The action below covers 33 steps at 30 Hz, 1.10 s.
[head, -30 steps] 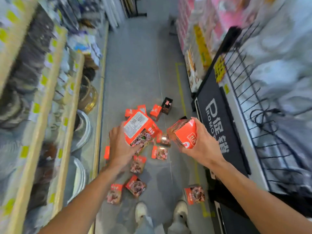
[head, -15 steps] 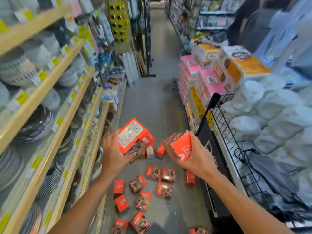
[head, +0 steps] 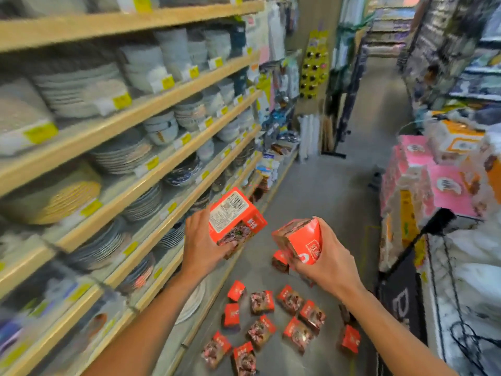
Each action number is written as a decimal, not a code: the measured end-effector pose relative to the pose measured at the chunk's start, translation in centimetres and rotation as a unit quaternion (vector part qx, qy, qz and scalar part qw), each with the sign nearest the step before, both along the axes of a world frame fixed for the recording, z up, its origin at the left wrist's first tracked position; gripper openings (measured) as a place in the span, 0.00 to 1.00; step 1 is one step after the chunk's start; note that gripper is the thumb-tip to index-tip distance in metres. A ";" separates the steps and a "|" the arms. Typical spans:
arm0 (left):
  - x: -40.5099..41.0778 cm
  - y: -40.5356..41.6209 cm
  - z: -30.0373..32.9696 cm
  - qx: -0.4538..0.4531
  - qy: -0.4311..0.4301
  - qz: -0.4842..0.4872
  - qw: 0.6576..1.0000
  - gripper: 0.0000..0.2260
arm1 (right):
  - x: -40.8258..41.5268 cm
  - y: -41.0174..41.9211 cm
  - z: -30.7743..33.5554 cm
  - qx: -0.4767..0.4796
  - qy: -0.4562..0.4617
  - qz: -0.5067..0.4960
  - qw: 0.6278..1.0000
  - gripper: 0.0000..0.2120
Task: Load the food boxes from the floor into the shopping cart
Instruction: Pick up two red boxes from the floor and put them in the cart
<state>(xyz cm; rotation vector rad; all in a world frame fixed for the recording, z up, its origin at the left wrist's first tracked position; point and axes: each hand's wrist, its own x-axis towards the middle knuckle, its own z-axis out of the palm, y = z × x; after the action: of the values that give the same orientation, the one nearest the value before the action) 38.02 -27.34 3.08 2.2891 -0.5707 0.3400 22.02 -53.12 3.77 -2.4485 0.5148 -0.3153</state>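
Your left hand [head: 202, 246] grips one orange box [head: 233, 217], fingers curled under its lower edge, the white label with barcode facing up. Your right hand [head: 326, 260] grips a second box [head: 299, 240], thumb over its top corner, the plain orange end towards you. Both are rectangular glossy cardboard cartons, held apart at chest level. Below and between your wrists, the remaining boxes [head: 273, 322] lie scattered on the smooth grey floor [head: 320, 191], some flat, some tilted. Left of your left hand run wooden shelves [head: 151, 104] stacked with plates and bowls. Right of your right hand stands a black wire rack [head: 444, 270].
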 end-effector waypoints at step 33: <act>-53.9 61.2 -0.9 -0.035 -0.020 0.627 0.778 0.42 | -15.5 68.2 1.5 0.051 0.020 0.668 0.742 0.46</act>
<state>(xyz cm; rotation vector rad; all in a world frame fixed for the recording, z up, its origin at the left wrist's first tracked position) -15.91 33.89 2.16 2.2494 1.0539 0.9923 6.54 15.09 5.24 -2.0822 -1.1944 0.3724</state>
